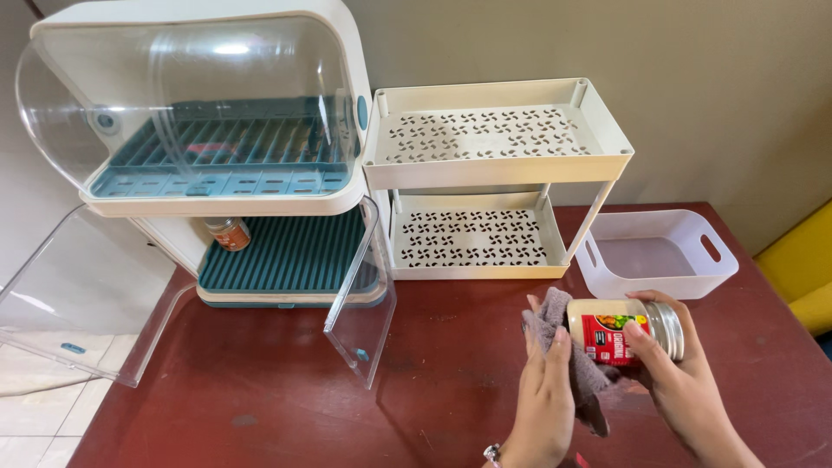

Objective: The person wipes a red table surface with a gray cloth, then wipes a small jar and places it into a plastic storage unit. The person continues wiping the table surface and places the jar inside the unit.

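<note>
Both hands busy, lower right of frame: right hand (672, 364) fingers clamp jar (617, 334) sideways, exposing its side; left hand (544, 381) fingers press cloth (576, 368) against it.

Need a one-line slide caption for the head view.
Right hand holds a jar while left hand wipes it with a grey cloth.

Both hands close together — left hand (548, 381) flat, right hand (672, 364) gripping (fingers curled).

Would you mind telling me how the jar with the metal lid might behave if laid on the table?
The jar looks round-sided, so on its side it would probably roll. It seems hard and smooth, likely slippery and breakable if it is glass. The right hand holds it.
</note>
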